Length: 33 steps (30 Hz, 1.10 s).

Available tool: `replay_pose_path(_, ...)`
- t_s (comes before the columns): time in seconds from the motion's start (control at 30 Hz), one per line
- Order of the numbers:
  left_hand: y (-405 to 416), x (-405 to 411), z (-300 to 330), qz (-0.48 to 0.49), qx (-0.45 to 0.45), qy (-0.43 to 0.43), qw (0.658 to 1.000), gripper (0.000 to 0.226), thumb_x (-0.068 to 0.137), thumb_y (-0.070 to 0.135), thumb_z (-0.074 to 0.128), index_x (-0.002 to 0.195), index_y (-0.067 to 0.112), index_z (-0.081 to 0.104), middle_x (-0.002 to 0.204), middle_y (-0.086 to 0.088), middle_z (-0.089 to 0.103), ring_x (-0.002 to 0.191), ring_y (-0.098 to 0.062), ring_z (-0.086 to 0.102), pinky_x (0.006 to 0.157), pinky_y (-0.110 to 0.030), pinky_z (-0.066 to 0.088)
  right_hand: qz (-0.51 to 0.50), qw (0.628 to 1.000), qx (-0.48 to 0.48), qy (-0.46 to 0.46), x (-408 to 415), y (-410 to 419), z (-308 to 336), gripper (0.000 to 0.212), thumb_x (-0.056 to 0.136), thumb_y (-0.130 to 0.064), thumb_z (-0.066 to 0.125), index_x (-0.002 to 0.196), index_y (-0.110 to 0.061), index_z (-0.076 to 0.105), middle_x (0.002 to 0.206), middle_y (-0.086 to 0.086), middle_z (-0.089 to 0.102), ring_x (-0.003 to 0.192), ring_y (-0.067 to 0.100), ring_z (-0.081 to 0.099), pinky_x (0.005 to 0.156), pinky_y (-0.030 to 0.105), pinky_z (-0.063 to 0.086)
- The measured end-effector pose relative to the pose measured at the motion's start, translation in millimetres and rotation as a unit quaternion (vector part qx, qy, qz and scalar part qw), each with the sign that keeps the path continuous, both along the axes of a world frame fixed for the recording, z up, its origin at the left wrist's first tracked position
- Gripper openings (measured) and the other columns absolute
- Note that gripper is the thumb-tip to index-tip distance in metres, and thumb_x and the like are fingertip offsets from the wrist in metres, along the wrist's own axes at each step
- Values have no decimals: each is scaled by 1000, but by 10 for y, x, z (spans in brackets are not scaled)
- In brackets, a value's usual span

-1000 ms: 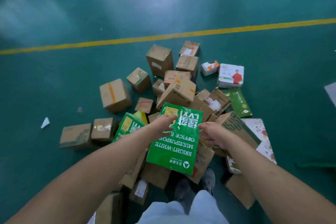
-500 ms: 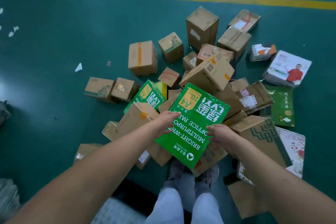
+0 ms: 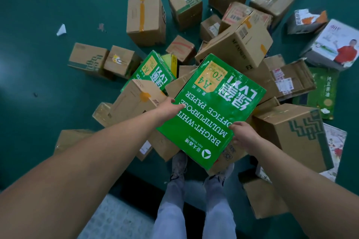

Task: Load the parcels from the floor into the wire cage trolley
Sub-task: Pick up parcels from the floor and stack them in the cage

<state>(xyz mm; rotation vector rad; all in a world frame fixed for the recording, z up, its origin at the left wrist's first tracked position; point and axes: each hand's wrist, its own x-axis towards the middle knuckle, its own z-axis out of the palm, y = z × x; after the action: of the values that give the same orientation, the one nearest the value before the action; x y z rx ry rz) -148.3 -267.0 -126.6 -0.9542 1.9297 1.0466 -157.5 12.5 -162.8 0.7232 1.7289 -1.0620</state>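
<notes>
Green floor [image 3: 48, 103] lies bare along the left side; a heap of cardboard parcels [image 3: 242, 48] crowds the middle and right. Held above the heap, tilted, is a green paper box [image 3: 213, 110]. Left hand [image 3: 168, 105] presses its left edge with fingers straight; right hand [image 3: 243, 135] grips its near right edge. A white paper scrap [image 3: 61, 30] lies apart, upper left.
</notes>
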Motion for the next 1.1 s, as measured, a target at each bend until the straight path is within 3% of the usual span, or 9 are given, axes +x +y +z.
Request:
replay_pose_path(0.07,-114,40,-216,-8,-3,4,1000,71,101,48,58,157,15,29,159,-10,36,142,-34,40,112,-45,37,-7,1000,15,6,79,-74,-183,46,104,-27,56,147,-15,44,144,11,48,125,33,54,96,47,54)
replay_pose_path(0.23,-361,136,-613,-18,13,9,1000,73,101,44,60,157,13,26,161,-11,33,144,-34,38,115,-46,36,-23,999,39,4,300,-225,-466,55,104,-27,56,154,-17,35,155,15,39,134,36,46,107,53,46)
replay_pose_path(0.53,-471,140,-672,-57,28,21,998,72,102,44,58,158,12,26,162,-12,32,144,-34,37,116,-48,37,-27,998,49,9,421,-433,-431,54,105,-27,55,154,-17,35,154,15,39,136,38,45,111,57,42)
replay_pose_path(0.6,-453,95,-619,-60,37,29,997,72,103,44,57,158,11,25,162,-12,32,144,-34,38,116,-48,37,-24,998,50,20,364,-494,-364,52,105,-27,55,153,-18,36,144,16,47,131,40,51,109,58,45)
replay_pose_path(0.7,-462,68,-550,-57,52,34,996,73,102,45,57,158,11,26,162,-12,33,144,-34,38,115,-46,36,-24,998,47,34,273,-609,-281,51,105,-27,55,152,-19,38,106,8,52,130,44,52,107,59,46)
replay_pose_path(0.77,-508,71,-512,-47,57,37,997,73,102,45,58,158,11,25,162,-12,32,144,-33,38,114,-45,36,-19,998,41,40,222,-731,-223,50,105,-25,55,151,-17,38,97,9,54,133,46,49,107,64,43)
replay_pose_path(0.87,-625,99,-492,-25,61,41,997,72,101,44,59,157,11,27,160,-12,36,141,-31,40,107,-40,38,-2,999,29,45,145,-969,-167,49,106,-24,54,151,-17,38,104,11,56,134,46,49,106,63,45)
replay_pose_path(0.97,-813,182,-495,-6,57,43,997,71,101,45,60,156,13,30,159,-10,37,141,-31,41,108,-38,38,16,998,14,58,95,-1265,-192,48,105,-26,55,150,-17,39,128,12,52,125,43,55,106,59,48)
replay_pose_path(1.1,-1270,454,-567,39,46,41,997,72,100,47,60,157,15,29,156,-8,41,136,-30,46,108,-38,42,75,995,6,67,88,-1825,-274,46,105,-27,54,148,-17,42,129,20,56,124,44,56,105,61,47)
